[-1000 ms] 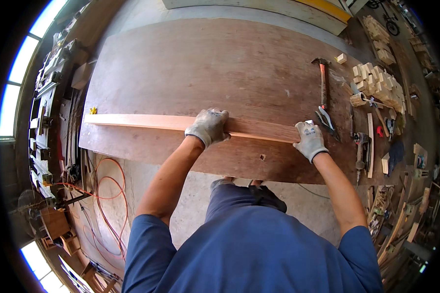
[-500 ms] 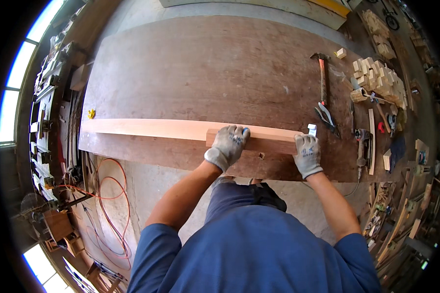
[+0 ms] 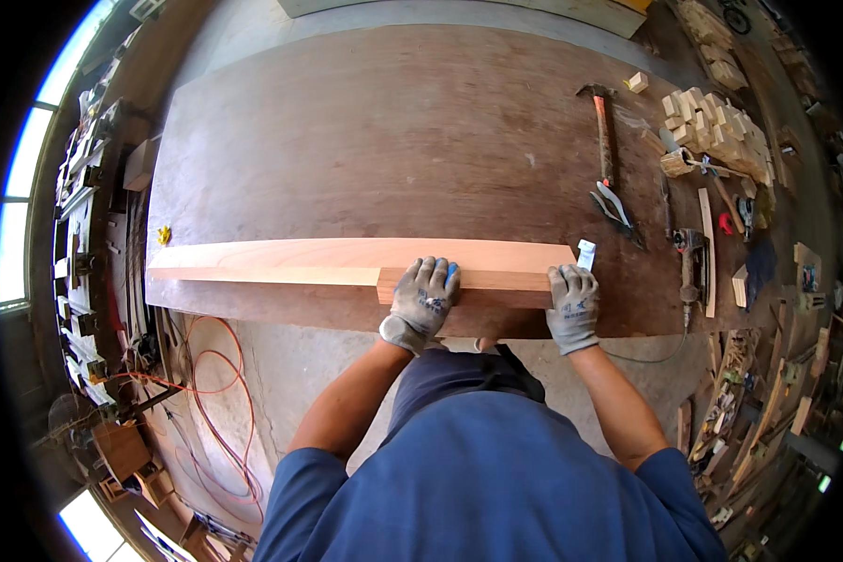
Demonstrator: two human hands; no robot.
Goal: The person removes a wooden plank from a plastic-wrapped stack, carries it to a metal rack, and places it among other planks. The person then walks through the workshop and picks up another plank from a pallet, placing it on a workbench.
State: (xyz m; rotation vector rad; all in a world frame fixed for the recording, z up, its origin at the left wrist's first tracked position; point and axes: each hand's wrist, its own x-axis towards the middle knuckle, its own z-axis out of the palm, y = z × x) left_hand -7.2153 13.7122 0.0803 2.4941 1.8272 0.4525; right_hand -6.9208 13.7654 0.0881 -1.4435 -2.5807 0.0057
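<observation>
A long pale wooden board [image 3: 328, 255] lies across the near part of the table, its lighter front edge facing me. Against that edge, at the right, sits a shorter, darker wooden block [image 3: 506, 289]. My left hand [image 3: 421, 304], in a grey work glove, grips the block close to its left end, fingers laid over the top. My right hand [image 3: 573, 307], gloved too, is closed over the right end of the block, its fingertips reaching the board's end. Both thumbs are hidden. A small white object [image 3: 585, 254] lies just beyond the right hand.
On the brown table [image 3: 347, 140] lie a hammer [image 3: 603, 136], pliers [image 3: 616, 208] and a corded power tool [image 3: 689, 267]. Stacked wood blocks [image 3: 717, 126] fill the right side. A yellow scrap [image 3: 164, 235] lies at the left. An orange hose [image 3: 239, 393] coils on the floor.
Board and block have come nearer to me along with both hands. More of the board's front edge shows now. My view has shifted slightly too.
</observation>
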